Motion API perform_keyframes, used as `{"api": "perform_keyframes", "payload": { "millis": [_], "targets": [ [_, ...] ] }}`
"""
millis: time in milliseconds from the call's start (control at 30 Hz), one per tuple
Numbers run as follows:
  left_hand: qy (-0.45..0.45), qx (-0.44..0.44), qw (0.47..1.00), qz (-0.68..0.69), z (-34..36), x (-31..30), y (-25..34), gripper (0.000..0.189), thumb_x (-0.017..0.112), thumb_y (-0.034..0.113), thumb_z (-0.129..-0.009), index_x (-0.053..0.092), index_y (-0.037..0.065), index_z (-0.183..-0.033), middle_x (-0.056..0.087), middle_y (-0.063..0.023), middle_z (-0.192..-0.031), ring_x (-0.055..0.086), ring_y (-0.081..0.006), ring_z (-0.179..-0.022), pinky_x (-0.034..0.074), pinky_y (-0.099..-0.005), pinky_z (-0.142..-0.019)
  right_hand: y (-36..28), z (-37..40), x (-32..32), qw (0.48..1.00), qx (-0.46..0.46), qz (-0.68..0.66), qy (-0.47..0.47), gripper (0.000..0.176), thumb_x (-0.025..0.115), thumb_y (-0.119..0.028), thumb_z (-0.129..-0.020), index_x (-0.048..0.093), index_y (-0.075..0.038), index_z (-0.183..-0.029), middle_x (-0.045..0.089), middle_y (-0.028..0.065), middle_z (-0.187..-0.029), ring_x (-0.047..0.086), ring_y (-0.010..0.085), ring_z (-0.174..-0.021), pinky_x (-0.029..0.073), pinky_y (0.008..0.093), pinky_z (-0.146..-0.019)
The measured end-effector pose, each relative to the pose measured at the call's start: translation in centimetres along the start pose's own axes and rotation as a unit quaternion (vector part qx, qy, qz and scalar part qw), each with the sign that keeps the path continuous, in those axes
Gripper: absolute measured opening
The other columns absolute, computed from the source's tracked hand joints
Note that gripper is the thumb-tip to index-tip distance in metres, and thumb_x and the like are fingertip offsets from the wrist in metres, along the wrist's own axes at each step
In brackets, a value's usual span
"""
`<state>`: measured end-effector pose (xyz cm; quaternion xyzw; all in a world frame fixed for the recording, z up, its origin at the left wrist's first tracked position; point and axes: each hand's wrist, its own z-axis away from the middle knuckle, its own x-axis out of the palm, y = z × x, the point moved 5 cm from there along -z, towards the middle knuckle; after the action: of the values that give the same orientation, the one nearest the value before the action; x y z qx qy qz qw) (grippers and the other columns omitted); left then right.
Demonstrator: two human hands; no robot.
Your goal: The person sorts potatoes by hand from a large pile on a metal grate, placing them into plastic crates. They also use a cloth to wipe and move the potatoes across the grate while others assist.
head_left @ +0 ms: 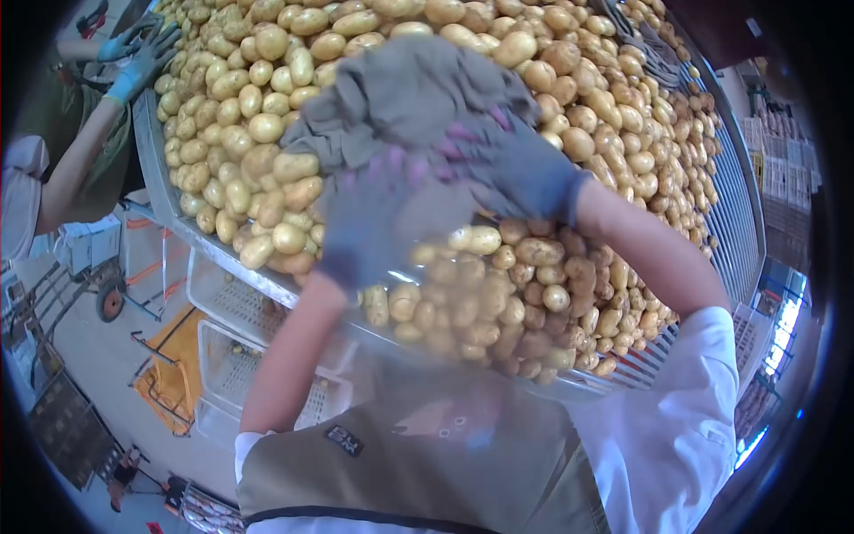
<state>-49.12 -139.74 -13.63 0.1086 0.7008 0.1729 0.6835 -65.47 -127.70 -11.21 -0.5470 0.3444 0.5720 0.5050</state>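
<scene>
A crumpled grey cloth (400,98) lies over a heap of potatoes (267,125). My left hand (366,218), in a dark grey glove with purple fingertips, rests on the cloth's near left part; it is slightly blurred. In a matching glove, my right hand (525,169) lies on the near right part of the cloth with its fingers stretched out. Both palms face down, and the fingers of both hands look extended rather than wrapped round anything. Potatoes under the cloth are hidden, and a hazy smear covers those just below my hands.
The potatoes sit on a metal table with a raised edge (227,260) and slatted right side (734,169). White crates (227,298) stand below at left, near an orange-topped cart (173,365) and a wheeled trolley (108,301). Another person's gloved hands (138,67) are at upper left. Another grey cloth (649,49) lies at upper right.
</scene>
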Motion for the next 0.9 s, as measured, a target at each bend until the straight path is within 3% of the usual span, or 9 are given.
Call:
{"api": "perform_keyframes", "payload": {
  "millis": [200,233,367,500,667,733,833,867,900],
  "targets": [
    [0.025,-0.053,0.950,0.306,-2.4,-7.1,-0.1,0.047,0.063,0.016,-0.086,0.059,0.004,-0.131,0.064,-0.0195,-0.124,0.060,-0.0358,-0.116,0.046,-0.0412,-0.097,4.4,2.8,-8.9,0.917,0.160,-0.337,0.143,0.030,0.064,-0.032,-0.086,0.067,-0.013,-0.109,0.069,0.0105,-0.100,0.067,0.0258,-0.091,0.053,0.0366,-0.083],
    [0.041,0.043,0.967,0.247,-0.6,-8.8,2.0,0.049,0.065,0.019,-0.084,0.060,0.005,-0.130,0.064,-0.0185,-0.122,0.061,-0.0342,-0.114,0.047,-0.0409,-0.096,2.4,4.9,-10.8,0.916,0.171,-0.344,0.115,0.028,0.063,-0.032,-0.087,0.068,-0.012,-0.106,0.069,0.0110,-0.094,0.067,0.0266,-0.088,0.053,0.0373,-0.083],
    [-0.035,0.148,0.970,0.190,4.4,-9.2,10.7,0.065,0.073,0.033,-0.075,0.058,0.010,-0.134,0.062,-0.0158,-0.124,0.059,-0.0324,-0.115,0.044,-0.0431,-0.100,-7.9,12.5,-15.4,0.993,0.083,-0.074,0.035,0.030,0.065,-0.037,-0.085,0.067,-0.014,-0.105,0.066,0.0102,-0.111,0.062,0.0327,-0.105,0.049,0.0464,-0.094],
    [-0.114,0.147,0.981,0.058,5.8,-1.5,15.1,0.073,0.069,0.036,-0.078,0.048,0.012,-0.143,0.043,-0.0236,-0.144,0.041,-0.0380,-0.134,0.027,-0.0546,-0.113,-13.8,15.0,-8.3,0.977,0.098,-0.132,-0.138,0.052,0.056,-0.042,-0.088,0.054,-0.019,-0.135,0.035,0.0083,-0.156,0.031,0.0328,-0.143,0.022,0.0515,-0.117],
    [-0.072,0.128,0.989,-0.019,0.1,3.1,10.6,0.066,0.057,0.032,-0.088,0.040,0.008,-0.148,0.025,-0.0290,-0.154,0.021,-0.0446,-0.145,0.012,-0.0571,-0.119,-7.7,11.1,-0.6,0.993,0.101,0.048,0.040,0.064,0.057,-0.040,-0.087,0.042,-0.021,-0.146,0.026,0.0083,-0.161,0.020,0.0289,-0.149,0.015,0.0486,-0.120],
    [-0.045,0.055,0.996,0.059,-4.3,0.2,8.0,0.065,0.053,0.030,-0.091,0.038,0.003,-0.148,0.022,-0.0291,-0.156,0.016,-0.0464,-0.147,0.007,-0.0566,-0.120,-2.7,7.0,-5.7,0.954,0.266,-0.126,-0.061,0.059,0.051,-0.045,-0.093,0.045,-0.021,-0.147,0.032,0.0108,-0.157,0.022,0.0358,-0.147,0.010,0.0559,-0.119],
    [0.010,0.088,0.995,0.036,-2.5,0.8,9.0,0.064,0.052,0.030,-0.092,0.038,0.003,-0.148,0.025,-0.0261,-0.156,0.016,-0.0463,-0.147,0.007,-0.0564,-0.120,-2.9,7.1,-6.4,0.946,0.241,-0.136,-0.169,0.061,0.052,-0.045,-0.094,0.043,-0.019,-0.148,0.032,0.0108,-0.157,0.024,0.0359,-0.145,0.011,0.0553,-0.119],
    [0.052,0.166,0.977,-0.126,0.5,3.4,9.9,0.068,0.053,0.033,-0.089,0.035,0.006,-0.149,0.032,-0.0251,-0.152,0.027,-0.0439,-0.144,0.018,-0.0602,-0.116,-4.3,11.6,-1.7,0.969,0.145,-0.183,0.083,0.060,0.053,-0.043,-0.094,0.044,-0.018,-0.148,0.033,0.0093,-0.157,0.024,0.0350,-0.146,0.010,0.0534,-0.120],
    [0.009,0.142,0.989,-0.042,4.3,4.5,11.1,0.065,0.053,0.028,-0.089,0.037,0.010,-0.149,0.029,-0.0250,-0.154,0.022,-0.0450,-0.145,0.014,-0.0598,-0.117,-7.5,13.8,-1.2,0.971,0.124,-0.180,0.091,0.060,0.055,-0.040,-0.091,0.045,-0.018,-0.146,0.036,0.0100,-0.155,0.026,0.0326,-0.146,0.014,0.0531,-0.120]
  ]
}}
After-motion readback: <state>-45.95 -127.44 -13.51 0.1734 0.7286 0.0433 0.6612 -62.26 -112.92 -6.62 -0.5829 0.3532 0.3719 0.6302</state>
